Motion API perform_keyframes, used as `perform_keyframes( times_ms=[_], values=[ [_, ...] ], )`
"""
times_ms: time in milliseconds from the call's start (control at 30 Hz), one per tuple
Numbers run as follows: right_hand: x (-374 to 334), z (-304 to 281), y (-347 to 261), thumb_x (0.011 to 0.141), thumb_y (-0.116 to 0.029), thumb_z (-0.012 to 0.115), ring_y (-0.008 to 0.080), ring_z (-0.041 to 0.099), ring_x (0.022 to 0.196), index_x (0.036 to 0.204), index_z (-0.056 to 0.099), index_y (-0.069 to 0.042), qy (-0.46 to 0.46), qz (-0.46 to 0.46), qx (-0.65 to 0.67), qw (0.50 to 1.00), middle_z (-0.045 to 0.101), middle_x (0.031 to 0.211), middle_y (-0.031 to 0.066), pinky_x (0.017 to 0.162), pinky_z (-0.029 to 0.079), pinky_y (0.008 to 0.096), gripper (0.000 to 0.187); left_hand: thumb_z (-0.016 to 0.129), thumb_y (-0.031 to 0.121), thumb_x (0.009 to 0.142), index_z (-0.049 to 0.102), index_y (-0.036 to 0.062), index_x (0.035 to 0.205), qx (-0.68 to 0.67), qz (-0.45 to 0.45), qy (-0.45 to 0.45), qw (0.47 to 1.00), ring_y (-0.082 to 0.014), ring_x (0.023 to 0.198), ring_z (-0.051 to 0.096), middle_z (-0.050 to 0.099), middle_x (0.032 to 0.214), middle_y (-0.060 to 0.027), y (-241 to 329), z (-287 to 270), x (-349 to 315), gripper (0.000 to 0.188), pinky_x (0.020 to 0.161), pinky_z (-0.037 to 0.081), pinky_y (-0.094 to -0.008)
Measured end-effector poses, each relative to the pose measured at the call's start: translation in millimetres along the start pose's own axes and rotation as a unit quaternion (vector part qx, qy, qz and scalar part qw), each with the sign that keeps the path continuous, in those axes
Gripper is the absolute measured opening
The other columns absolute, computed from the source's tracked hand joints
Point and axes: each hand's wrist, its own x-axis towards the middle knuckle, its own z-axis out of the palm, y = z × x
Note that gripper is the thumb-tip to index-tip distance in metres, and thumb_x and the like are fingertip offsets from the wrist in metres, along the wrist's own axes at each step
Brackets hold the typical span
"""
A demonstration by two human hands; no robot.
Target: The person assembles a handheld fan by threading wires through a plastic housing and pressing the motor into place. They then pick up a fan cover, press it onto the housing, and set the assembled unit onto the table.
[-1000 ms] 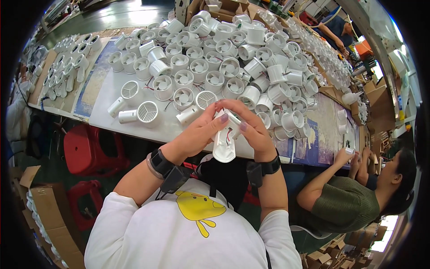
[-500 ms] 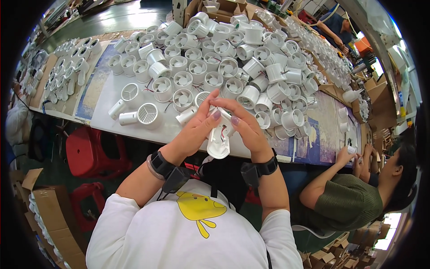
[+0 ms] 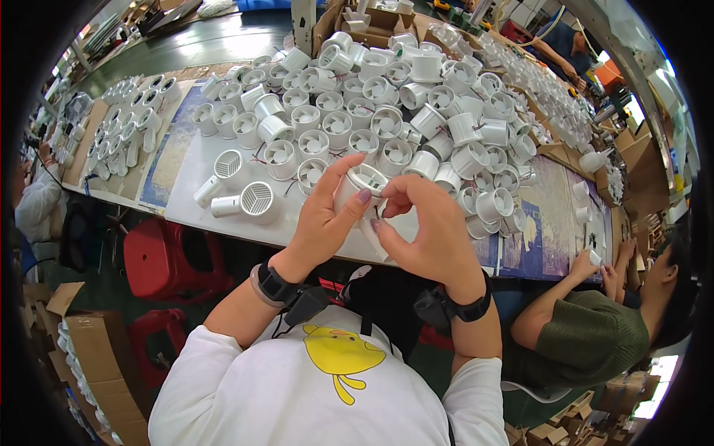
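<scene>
My left hand (image 3: 321, 219) is closed around a white handheld-fan housing (image 3: 367, 177), its round rim turned up and its handle pointing down towards me. My right hand (image 3: 435, 230) is at the housing's right side, fingers curled and thumb near the handle. A short dark wire shows beside the right fingertips; whether they pinch it is unclear. On the tabletop to the left lie two white fan housings with slatted grilles, one (image 3: 229, 165) behind the other (image 3: 257, 201). Just beyond my hands begins a large heap of white round fan units (image 3: 336, 123) with small wires.
More fan housings with handles (image 3: 123, 137) stand on a board at the left. Red stools (image 3: 160, 260) are below the table's left edge. A co-worker in a green top (image 3: 587, 342) sits at the right, hands on a small white part. Cardboard boxes (image 3: 97, 349) stand lower left.
The housing has turned from its open handle showing to its round rim facing up. My right hand has shifted right, its fingers curling at the housing's side. The view has swung slightly left.
</scene>
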Motion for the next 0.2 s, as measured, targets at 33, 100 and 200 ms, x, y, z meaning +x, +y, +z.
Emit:
perform_keyframes(
  times_ms=[33,100,200],
  values=[
    [0.3,1.1,0.1,0.076,-0.004,0.064,0.0181,0.063,0.077,0.097,0.058,-0.003,-0.004,0.011,-0.004,1.0,0.062,0.081,0.0062,0.076,0.049,0.0302,0.022,0.054,0.02,0.098,0.041,0.0078,0.138,0.038,0.021,0.011,0.999,-0.0073,0.107,0.047,0.052,0.121,-0.0025,0.6,1.3,0.3,0.044,0.093,0.038,-0.0236],
    [0.6,2.9,1.6,0.075,-0.007,0.066,0.0184,0.063,0.074,0.097,0.058,-0.004,-0.012,0.034,-0.011,0.999,0.061,0.08,0.0065,0.074,0.049,0.0308,0.024,0.055,0.02,0.098,0.041,0.0081,0.138,0.014,-0.004,0.001,1.0,-0.0076,0.107,0.047,0.052,0.121,-0.0028,1.2,0.3,0.1,0.045,0.094,0.038,-0.0236],
    [-0.6,3.3,7.7,0.075,-0.007,0.066,0.0187,0.063,0.075,0.098,0.058,-0.005,-0.024,0.056,0.045,0.997,0.062,0.081,0.0067,0.075,0.05,0.0317,0.024,0.055,0.021,0.097,0.04,0.0086,0.139,-0.034,-0.054,-0.015,0.998,-0.0082,0.108,0.047,0.052,0.121,-0.0034,2.1,-4.2,-0.1,0.046,0.094,0.037,-0.0235]
  ],
)
